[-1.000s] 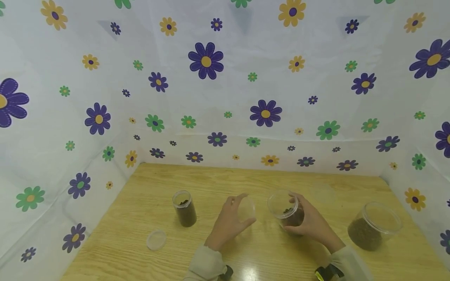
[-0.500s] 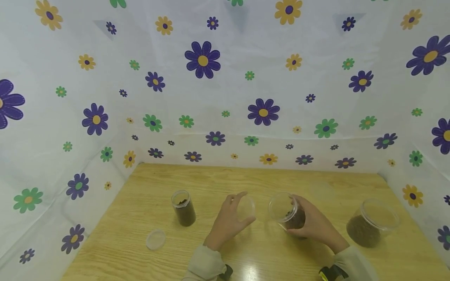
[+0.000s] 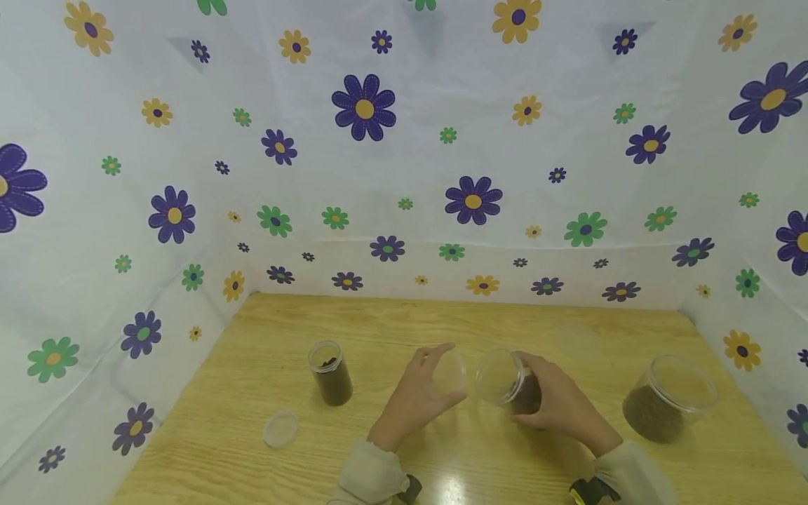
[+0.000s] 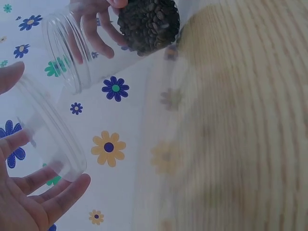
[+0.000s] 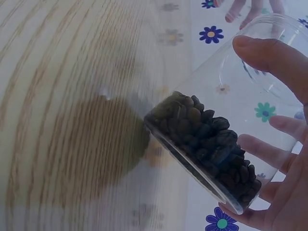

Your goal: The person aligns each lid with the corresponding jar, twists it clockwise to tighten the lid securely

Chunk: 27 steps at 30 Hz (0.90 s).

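Observation:
My left hand (image 3: 416, 396) pinches a clear round lid (image 4: 60, 130) by its edge, thumb on one side and fingers on the other, with the lid stood nearly on edge. Curled around a clear jar (image 5: 211, 77), my right hand (image 3: 558, 400) keeps it tilted, its mouth turned left toward the lid. Dark bean-like seeds (image 5: 202, 139) lie in the bottom of that jar. A short gap separates the jar's rim from the lid in the left wrist view. The jar is close over the wooden table (image 3: 467, 456).
A narrow clear jar (image 3: 332, 379) of dark contents stands uncovered at the left, with a round lid (image 3: 280, 429) flat in front of it. To the right is a wide uncovered jar (image 3: 659, 407), partly filled. Another faint clear lid (image 3: 577, 341) lies farther back. Flower-printed sheeting (image 3: 404, 161) walls the table.
The jar in my right hand has tipped over further, its mouth swinging left toward the lid. My left hand has shifted slightly right with the lid.

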Each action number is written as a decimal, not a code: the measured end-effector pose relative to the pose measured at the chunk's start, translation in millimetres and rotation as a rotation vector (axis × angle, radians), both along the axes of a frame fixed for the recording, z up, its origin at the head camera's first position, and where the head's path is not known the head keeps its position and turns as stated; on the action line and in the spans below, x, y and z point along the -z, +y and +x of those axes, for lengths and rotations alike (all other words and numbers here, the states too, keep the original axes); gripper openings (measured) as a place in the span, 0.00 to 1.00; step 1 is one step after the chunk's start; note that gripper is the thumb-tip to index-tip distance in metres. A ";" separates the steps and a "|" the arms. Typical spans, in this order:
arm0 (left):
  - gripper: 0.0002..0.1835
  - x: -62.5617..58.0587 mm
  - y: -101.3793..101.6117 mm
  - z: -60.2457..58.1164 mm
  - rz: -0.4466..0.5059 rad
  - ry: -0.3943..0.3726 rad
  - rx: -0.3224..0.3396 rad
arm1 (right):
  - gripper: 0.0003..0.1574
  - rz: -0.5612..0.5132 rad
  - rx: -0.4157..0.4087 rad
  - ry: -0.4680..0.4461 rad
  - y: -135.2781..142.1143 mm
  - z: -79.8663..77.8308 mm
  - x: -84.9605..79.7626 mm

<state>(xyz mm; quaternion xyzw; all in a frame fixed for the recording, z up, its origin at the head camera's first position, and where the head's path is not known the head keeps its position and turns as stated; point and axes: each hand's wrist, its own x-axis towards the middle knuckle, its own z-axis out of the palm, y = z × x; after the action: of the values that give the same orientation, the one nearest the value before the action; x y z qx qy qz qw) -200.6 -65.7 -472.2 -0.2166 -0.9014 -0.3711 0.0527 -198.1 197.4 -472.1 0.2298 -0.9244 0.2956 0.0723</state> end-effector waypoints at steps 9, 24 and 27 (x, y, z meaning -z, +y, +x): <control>0.39 -12.5 9.5 2.2 0.003 -0.014 0.068 | 0.60 0.010 -0.002 0.032 -4.8 3.0 -0.9; 0.40 -18.6 17.1 5.0 -0.023 0.064 0.101 | 0.62 0.086 0.035 0.089 -14.3 8.7 0.4; 0.40 -19.2 17.7 5.1 -0.023 0.061 0.105 | 0.62 0.098 0.040 0.116 -16.2 8.9 -1.0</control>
<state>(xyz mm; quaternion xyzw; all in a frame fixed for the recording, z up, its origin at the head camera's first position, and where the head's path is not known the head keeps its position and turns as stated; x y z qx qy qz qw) -195.5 -48.0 -453.0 -0.2752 -0.8911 -0.3562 0.0579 -189.3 181.2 -471.0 0.2314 -0.9365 0.2346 0.1202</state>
